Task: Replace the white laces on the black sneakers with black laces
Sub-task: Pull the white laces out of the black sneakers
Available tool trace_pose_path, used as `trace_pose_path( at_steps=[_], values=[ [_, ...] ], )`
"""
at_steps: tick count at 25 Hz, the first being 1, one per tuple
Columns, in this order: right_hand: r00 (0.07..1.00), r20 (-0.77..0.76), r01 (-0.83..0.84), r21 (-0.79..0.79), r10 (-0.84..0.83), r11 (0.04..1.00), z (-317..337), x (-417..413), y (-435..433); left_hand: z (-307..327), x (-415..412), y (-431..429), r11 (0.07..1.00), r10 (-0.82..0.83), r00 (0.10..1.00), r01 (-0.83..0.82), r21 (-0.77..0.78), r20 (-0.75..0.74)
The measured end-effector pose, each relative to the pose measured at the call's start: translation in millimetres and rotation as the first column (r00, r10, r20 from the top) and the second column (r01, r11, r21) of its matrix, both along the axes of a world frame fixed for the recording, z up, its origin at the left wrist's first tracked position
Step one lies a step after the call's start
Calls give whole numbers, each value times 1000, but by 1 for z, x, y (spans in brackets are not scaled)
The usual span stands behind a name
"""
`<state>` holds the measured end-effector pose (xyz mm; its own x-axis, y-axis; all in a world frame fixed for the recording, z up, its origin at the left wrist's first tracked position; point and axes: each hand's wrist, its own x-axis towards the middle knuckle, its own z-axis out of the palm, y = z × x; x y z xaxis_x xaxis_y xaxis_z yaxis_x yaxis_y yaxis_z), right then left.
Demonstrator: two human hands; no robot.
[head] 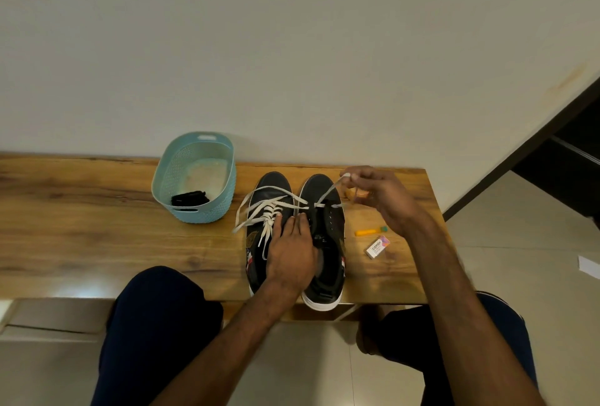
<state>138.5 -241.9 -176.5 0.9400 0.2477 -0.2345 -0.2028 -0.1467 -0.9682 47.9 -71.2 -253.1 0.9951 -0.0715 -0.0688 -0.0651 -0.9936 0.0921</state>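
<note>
On a long brown wooden table [81, 210] with wavy grain: two black sneakers side by side, touching, toes pointing at the far wall.

The left sneaker [271, 186]: soft dark cloth on top, with a flat white lace [267, 214] criss-crossed through the holes. Ends untied, spilling in loose loops to the left.

The right sneaker [321, 188]: round toe, thick white rubber sole at the near heel. Most of the small round holes bare, with only one strip of lace crossing near the toe.

The left hand [292, 249] lying flat over both sneakers, fingers straight, pressing down. Fingertips beside the criss-crossed lace. Nothing held.

The right hand [380, 197] raised over the far right part of the table, thumb and finger pinching the end of the second white lace [328, 193]. Pulled into a tight slanted line from the right sneaker's far holes up to that pinch.

Left of the sneakers, near but apart: an oval pale blue plastic basket [198, 215] with bumpy woven-look walls and a slot handle. Inside, at the near end, a small bundle of black laces [190, 198].

Right of the sneakers: a thin yellow pen [368, 231] with a green cap. Just nearer, a little box-shaped eraser [377, 246] in a paper sleeve. Something small and orange behind the right hand, too hidden to tell.

At the near edge: knees in dark blue trousers [162, 324].
</note>
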Motion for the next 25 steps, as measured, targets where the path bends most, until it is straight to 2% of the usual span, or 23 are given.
trace_pose_path(
  at_steps=[1,2,3,4,5,7,9,11,13,14,15,17,18,19,20,21,22,23,25],
  values=[
    [999,23,39,-45,-38,998,2,1,-6,1,1,0,1000,0,1000,0,0,-7],
    [995,91,59,-243,-37,968,1,2,-8,2,2,0,1000,1,1000,-1,0,-10],
    [984,178,91,-536,7,839,-7,4,-6,2,2,0,1000,1,1000,-1,-2,-13],
    [965,244,124,-752,99,647,-16,4,1,3,3,0,1000,2,1000,-2,-4,-16],
    [947,268,134,-832,179,538,-27,4,9,4,3,0,1000,1,1000,-1,-5,-22],
    [921,235,24,-830,310,558,-44,3,28,6,4,-1,1000,-1,1000,1,-10,-23],
    [881,165,-86,-865,443,494,-58,0,46,7,7,0,999,8,1000,-9,-47,-15],
    [875,161,-74,-888,457,455,-71,-4,56,8,12,3,996,17,1000,-19,-82,-20],
    [885,227,-9,-865,406,502,-67,-7,58,9,13,5,997,5,1000,-7,-72,-27],
    [901,276,32,-812,336,582,-60,-8,55,10,13,6,998,-4,1000,2,-60,-31],
    [923,323,85,-702,210,707,-50,-7,51,10,12,6,999,-12,999,10,-53,-30],
    [941,316,216,-284,-122,934,-26,-2,38,10,14,7,998,-14,999,11,-67,-32],
    [941,225,263,-20,-252,965,-13,-1,30,10,16,8,997,-10,999,7,-79,-33],
    [940,96,296,244,-327,923,-2,-1,22,11,18,8,996,-4,1000,2,-86,-31],
    [937,-44,325,481,-348,814,7,0,15,12,19,8,996,1,1000,-4,-88,-31],
    [926,-170,363,653,-338,665,12,0,9,12,20,8,996,7,999,-10,-87,-39],
    [906,-248,407,732,-343,547,14,1,5,13,20,8,996,10,999,-14,-84,-48],
    [889,-268,439,733,-371,520,14,2,2,13,20,7,997,9,999,-12,-79,-46],
    [884,-181,451,571,-431,686,11,5,3,14,21,7,997,7,999,-10,-77,-36]
  ],
)
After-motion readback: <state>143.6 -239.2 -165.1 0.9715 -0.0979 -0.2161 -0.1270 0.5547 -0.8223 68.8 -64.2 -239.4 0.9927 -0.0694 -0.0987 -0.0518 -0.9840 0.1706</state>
